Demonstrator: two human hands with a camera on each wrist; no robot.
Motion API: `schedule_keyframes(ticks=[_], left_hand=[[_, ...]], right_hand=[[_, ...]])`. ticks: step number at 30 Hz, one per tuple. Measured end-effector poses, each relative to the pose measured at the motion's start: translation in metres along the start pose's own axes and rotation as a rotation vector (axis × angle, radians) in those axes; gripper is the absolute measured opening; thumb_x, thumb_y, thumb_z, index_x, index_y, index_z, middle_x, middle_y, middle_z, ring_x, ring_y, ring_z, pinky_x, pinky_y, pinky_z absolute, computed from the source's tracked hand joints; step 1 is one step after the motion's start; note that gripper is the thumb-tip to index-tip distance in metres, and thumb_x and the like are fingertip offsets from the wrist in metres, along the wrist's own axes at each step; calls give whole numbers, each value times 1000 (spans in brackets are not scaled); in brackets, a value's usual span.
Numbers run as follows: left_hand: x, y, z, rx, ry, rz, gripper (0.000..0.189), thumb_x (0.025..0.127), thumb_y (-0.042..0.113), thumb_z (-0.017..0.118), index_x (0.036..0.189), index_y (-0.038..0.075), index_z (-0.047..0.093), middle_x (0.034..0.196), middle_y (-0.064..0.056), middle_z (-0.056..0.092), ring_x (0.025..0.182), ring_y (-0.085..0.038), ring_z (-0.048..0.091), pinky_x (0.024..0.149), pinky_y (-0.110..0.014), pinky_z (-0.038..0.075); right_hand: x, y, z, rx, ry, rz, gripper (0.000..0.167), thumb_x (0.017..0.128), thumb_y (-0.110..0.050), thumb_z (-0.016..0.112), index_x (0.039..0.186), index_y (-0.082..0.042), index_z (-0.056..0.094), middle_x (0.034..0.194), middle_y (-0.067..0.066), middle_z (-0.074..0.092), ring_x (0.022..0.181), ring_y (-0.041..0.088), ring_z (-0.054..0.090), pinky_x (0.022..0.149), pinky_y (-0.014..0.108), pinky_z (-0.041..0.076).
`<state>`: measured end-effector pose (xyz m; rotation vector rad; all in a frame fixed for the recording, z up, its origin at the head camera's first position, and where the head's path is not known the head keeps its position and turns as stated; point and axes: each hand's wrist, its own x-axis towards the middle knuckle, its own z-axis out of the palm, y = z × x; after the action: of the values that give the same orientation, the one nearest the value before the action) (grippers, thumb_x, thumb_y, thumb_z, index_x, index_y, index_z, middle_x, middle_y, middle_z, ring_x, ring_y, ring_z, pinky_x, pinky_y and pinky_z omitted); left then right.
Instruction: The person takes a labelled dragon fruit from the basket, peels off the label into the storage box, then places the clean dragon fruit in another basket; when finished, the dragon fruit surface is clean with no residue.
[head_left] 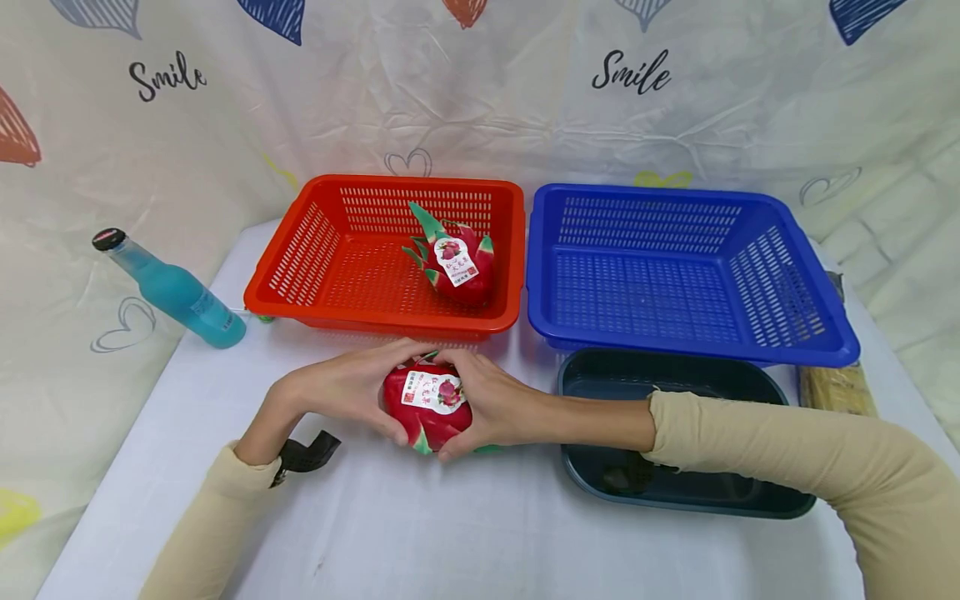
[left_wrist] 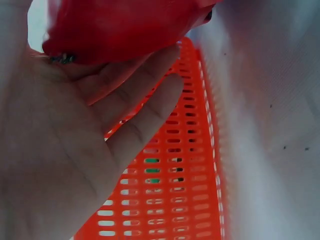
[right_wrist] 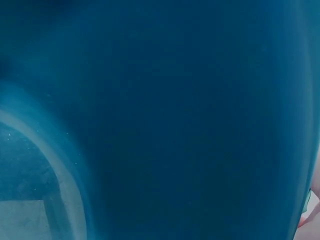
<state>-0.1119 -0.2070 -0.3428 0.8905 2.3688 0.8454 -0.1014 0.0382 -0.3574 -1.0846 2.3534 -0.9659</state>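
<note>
A red dragon fruit (head_left: 431,408) with a white label is held between both hands in front of the red basket. My left hand (head_left: 348,385) curls round its left side, fingers over the far side and thumb near the front. From the right, my right hand (head_left: 501,407) grips it the same way. In the left wrist view, the fruit (left_wrist: 125,30) lies against the fingers of the left hand (left_wrist: 55,145). Another labelled dragon fruit (head_left: 476,287) lies inside the red basket (head_left: 360,321). The right wrist view shows mostly the dark teal tray (right_wrist: 190,125).
A blue basket (head_left: 637,308) stands right of the red one. In front of it, the dark teal tray (head_left: 697,502) lies under my right forearm. A bottle of blue liquid (head_left: 183,296) is at the left table edge. A yellowish packet (head_left: 836,390) sits partly under the blue basket.
</note>
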Motion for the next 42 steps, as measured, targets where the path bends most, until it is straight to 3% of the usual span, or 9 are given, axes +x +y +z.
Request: schedule_keyframes(ticks=[11,17,34,42], left_hand=[[3,2,4,46,20,-31,101,62,62,82,145,38,30,132,19,44,118,-3,44,86,-25,53],[2,2,5,17,4,-44,100,63,59,84,145,37,30,131,17,44,120,-4,44,83,-23,54],[3,1,4,64,-1,-77,99,63,64,81,144,38,30,130,19,44,118,-2,45,83,-22,53],[3,3,3,66,-1,-90,101,63,64,81,146,37,29,131,17,44,120,-5,44,80,-21,54]], right_hand=[[-3,-6,-6,-23,-7,48,94,69,-42,86,141,-12,33,133,1,46,124,14,43,89,29,54],[-5,-7,-14,12,-7,94,89,72,-40,84,142,-11,37,132,2,49,123,15,45,87,31,56],[-4,-4,-22,47,109,-16,49,81,-28,78,125,-12,62,127,6,57,118,20,49,90,32,55],[-3,-5,-24,78,117,15,40,82,-23,77,119,-12,65,124,7,59,116,20,50,87,30,56]])
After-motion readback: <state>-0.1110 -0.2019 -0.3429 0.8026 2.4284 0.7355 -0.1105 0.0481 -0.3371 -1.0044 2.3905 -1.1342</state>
